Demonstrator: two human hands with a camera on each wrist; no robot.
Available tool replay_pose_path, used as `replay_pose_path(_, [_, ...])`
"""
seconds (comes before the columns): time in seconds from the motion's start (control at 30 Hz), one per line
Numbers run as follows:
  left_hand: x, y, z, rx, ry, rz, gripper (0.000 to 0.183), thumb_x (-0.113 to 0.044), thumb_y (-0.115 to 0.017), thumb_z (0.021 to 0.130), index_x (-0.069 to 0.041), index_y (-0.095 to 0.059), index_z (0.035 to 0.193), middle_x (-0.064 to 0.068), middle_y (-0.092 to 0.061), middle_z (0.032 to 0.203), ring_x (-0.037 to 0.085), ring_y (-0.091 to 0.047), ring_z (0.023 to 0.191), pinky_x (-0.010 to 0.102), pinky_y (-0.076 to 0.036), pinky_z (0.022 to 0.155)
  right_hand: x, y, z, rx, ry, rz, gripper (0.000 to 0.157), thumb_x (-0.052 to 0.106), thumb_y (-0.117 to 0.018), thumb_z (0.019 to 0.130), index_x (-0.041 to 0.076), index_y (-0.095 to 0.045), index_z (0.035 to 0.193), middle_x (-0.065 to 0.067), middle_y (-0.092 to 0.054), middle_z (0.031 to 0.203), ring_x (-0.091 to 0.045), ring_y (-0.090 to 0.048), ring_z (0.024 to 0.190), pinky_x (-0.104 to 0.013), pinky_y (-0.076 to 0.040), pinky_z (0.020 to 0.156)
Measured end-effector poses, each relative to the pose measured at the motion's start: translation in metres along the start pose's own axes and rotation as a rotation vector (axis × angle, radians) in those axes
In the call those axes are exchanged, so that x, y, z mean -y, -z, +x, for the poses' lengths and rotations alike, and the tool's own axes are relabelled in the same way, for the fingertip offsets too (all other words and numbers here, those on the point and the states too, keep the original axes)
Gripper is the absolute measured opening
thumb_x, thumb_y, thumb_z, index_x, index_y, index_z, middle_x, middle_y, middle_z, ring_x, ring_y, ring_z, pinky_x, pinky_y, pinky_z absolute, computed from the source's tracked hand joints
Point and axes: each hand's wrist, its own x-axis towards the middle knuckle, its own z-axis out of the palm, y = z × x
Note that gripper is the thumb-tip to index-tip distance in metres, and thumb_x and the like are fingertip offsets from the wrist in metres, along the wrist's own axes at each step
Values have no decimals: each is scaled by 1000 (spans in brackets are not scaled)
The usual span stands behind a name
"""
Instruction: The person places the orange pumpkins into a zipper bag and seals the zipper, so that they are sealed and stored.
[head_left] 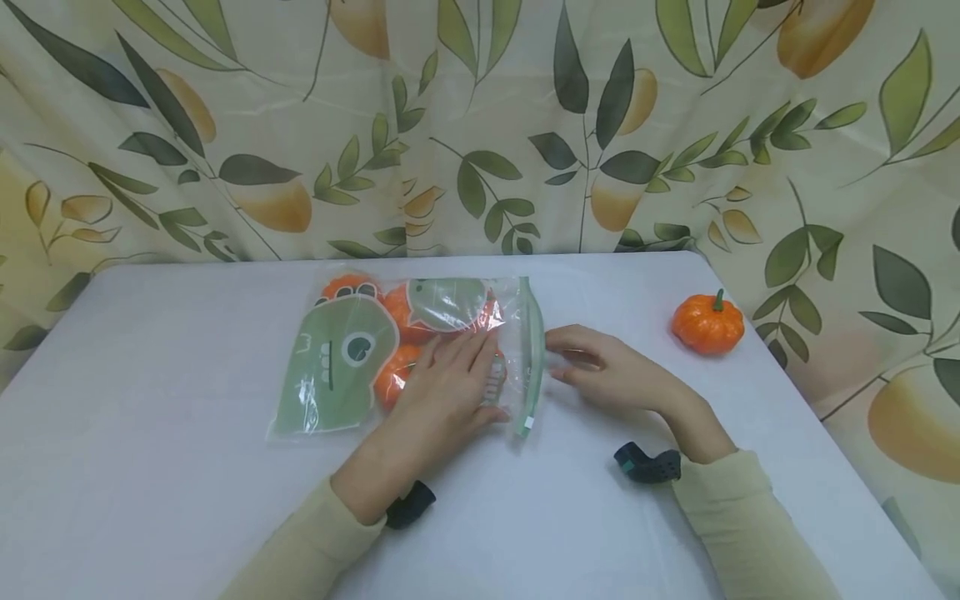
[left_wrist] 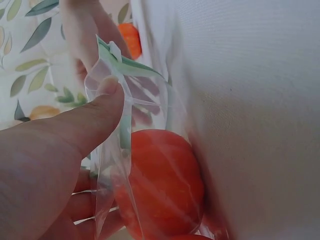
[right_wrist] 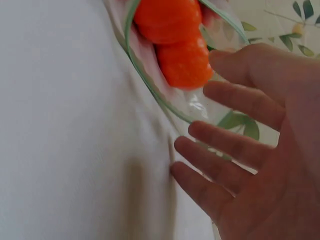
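A clear zip bag [head_left: 318, 371] with green cartoon prints lies on the table, several orange toy pumpkins [head_left: 395, 379] inside it. Its green zip edge [head_left: 536, 358], with a white slider [head_left: 529, 422], faces right. Over the bag's right half rests my left hand [head_left: 450, 379], fingers extended; in the left wrist view its thumb [left_wrist: 107, 95] touches the film near the mouth. My right hand [head_left: 618, 375] is just right of the zip edge, fingers spread and holding nothing. The right wrist view shows the green rim [right_wrist: 145, 80] parted around the pumpkins [right_wrist: 185, 65].
One more orange pumpkin [head_left: 708, 323] with a green stem sits near the right edge of the white-covered table [head_left: 150, 467]. Behind the table hangs a leaf-patterned curtain [head_left: 480, 125]. Dark wrist cameras [head_left: 647, 463] are worn under both wrists.
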Motion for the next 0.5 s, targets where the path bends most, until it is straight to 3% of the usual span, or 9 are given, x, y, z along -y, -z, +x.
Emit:
replay_pose_path(0.23, [-2,1,-1,14,6,6,98,-54,-72,83,-9,-26,157,7,-33,162,25,-29,150,53,-21,123,-1,20,-8,-120,-77,-88,40,22,-61,98,9,-56,136,-9,-52,143,-32,-47,135,-58,-40,110])
replay_pose_path(0.5, [-1,1,-1,-6,-11,-8,97,-53,-72,83,-7,-27,156,8,-34,161,27,-31,150,53,-21,123,-2,40,-17,-334,-140,-145,39,27,-59,100,5,-58,131,-19,-51,141,-38,-46,133,-61,-40,107])
